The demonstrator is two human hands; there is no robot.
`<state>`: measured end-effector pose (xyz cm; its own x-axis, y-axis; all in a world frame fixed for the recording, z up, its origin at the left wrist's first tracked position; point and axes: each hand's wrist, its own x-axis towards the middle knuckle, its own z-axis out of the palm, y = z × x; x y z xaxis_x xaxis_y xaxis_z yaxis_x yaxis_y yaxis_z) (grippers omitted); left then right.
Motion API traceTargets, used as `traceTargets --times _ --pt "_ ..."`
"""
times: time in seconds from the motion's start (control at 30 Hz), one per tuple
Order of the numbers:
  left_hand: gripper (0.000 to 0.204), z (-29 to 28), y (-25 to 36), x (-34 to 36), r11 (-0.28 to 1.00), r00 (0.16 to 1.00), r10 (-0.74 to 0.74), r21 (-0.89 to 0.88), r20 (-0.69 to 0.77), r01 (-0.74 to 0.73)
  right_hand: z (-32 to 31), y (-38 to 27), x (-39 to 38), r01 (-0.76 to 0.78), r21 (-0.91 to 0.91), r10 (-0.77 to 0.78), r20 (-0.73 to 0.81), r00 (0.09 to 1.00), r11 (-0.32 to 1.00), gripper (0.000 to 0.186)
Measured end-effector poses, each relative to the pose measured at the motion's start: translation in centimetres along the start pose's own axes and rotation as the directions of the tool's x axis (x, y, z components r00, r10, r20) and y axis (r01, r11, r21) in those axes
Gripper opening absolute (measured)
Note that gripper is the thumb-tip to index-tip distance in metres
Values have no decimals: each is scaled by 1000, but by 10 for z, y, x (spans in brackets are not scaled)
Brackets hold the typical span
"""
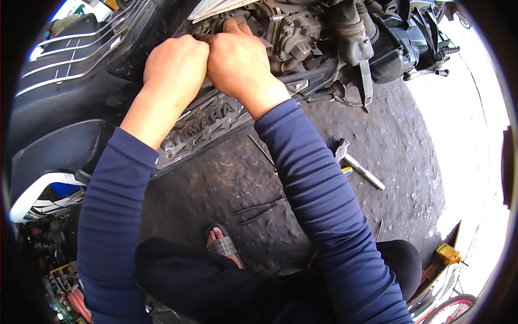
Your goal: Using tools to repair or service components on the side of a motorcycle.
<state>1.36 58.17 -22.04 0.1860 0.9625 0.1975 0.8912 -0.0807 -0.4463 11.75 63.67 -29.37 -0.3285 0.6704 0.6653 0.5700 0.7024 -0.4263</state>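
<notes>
My left hand (175, 67) is curled, knuckles up, over the exposed engine (294, 35) of a scooter at the top of the head view. My right hand (237, 67) is right beside it, its fingers bent down among dark engine parts. Whatever either hand grips is hidden under the fingers. Below my wrists runs the scooter's dark footboard (205, 127) with raised lettering. Black body panels (65, 108) and a chrome rail (70, 70) are at the left, and a dark housing with a hose (399, 48) is right of the engine.
On the dark, rough floor mat (388, 140) lie a hammer (361, 170), pliers (256, 210) and thin rods. My sandalled foot (221, 243) is below. A yellow case (448, 254) and a bicycle wheel (453, 308) are at lower right, a cluttered tool area (65, 286) at lower left.
</notes>
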Motion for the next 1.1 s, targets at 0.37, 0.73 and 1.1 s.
traceTargets --times 0.37,0.73,1.1 --pt "11 4 0 -8 992 998 25 123 56 -32 -3 13 31 -401 478 554 -235 799 782 17" --pt "10 27 13 -15 981 956 -190 -15 -224 191 -5 7 53 -632 366 693 -52 719 683 33" --pt "6 38 12 -12 994 916 -78 42 -394 102 8 27 49 -585 529 711 -51 702 615 28"
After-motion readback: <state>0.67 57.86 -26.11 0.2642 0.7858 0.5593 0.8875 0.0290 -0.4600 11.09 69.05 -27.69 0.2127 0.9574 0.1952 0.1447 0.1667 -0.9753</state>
